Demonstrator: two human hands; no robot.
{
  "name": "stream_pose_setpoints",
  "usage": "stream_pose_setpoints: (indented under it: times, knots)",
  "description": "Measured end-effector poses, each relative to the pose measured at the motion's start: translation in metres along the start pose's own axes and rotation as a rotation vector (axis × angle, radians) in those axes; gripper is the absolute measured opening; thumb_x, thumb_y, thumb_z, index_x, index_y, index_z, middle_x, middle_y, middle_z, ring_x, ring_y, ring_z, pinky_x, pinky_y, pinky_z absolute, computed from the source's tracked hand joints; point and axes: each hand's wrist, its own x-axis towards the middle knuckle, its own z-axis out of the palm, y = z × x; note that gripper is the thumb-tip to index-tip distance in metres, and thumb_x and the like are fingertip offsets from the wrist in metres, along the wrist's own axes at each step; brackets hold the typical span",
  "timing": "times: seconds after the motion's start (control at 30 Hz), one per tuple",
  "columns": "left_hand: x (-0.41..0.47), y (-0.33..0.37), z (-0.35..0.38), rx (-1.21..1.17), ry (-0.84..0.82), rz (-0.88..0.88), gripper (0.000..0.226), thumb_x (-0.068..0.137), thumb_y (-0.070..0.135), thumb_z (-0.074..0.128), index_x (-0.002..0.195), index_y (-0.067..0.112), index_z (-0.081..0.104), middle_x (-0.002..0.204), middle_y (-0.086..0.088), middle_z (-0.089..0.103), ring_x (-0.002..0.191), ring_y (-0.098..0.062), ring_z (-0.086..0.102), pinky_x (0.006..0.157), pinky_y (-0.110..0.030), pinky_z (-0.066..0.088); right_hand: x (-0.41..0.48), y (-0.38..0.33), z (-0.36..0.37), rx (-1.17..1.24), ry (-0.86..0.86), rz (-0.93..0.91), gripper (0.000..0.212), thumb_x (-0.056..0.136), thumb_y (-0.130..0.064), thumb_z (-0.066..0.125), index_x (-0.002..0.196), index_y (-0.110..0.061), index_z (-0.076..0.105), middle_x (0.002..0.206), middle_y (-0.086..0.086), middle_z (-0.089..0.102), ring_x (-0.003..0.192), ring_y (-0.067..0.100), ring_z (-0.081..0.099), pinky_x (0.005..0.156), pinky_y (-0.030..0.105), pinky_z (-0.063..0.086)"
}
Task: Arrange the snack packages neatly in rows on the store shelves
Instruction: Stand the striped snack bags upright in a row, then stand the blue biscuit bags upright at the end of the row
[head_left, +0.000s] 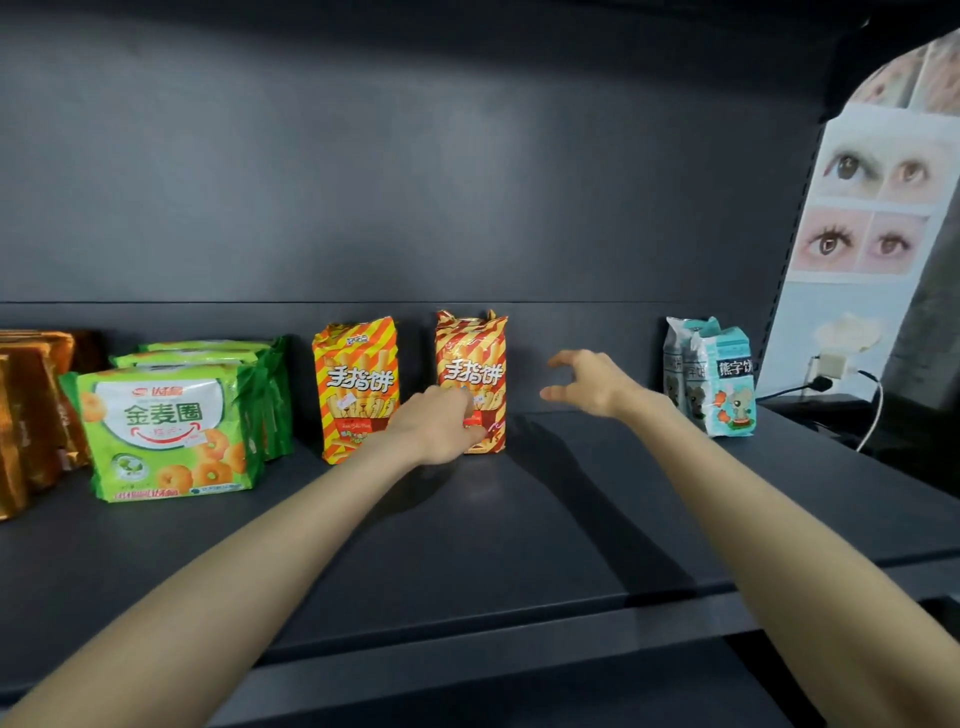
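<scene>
Head view: the shelf (519, 519) carried two striped packs standing upright and apart, the orange striped pack (356, 374) and the red striped pack (472, 353). My left hand (441, 423) curled on the red striped pack's lower front, apparently pinching it. My right hand (587, 384) hovered beside it, fingers spread and holding nothing. Green packs (171, 431): four, possibly. Blue packs (724, 384): two.
</scene>
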Motion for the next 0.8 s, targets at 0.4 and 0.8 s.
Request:
stream_pose_setpoints:
  times: [0.4,0.8]
  knots:
    - [0.063,0.124,0.005,0.148,0.154,0.227,0.055,0.090,0.043,0.053,0.136,0.018,0.039,0.135,-0.008,0.051,0.123,-0.029,0.048,0.099,-0.043,0.042,-0.003,0.119,-0.098,-0.191,0.093,-0.025,0.052,0.087,-0.028,0.064,0.134,-0.011,0.049,0.136,0.017,0.045,0.128,0.031,0.040,0.102,0.030,0.031]
    - [0.133,0.231,0.089,-0.076,0.063,0.048,0.073,0.085,0.048,0.060,0.142,0.016,0.029,0.143,-0.008,0.042,0.129,-0.027,0.042,0.103,-0.040,0.038,0.017,0.261,-0.146,-0.132,0.042,-0.094,0.060,0.086,-0.029,0.066,0.138,-0.010,0.043,0.138,0.014,0.046,0.126,0.029,0.044,0.100,0.032,0.035]
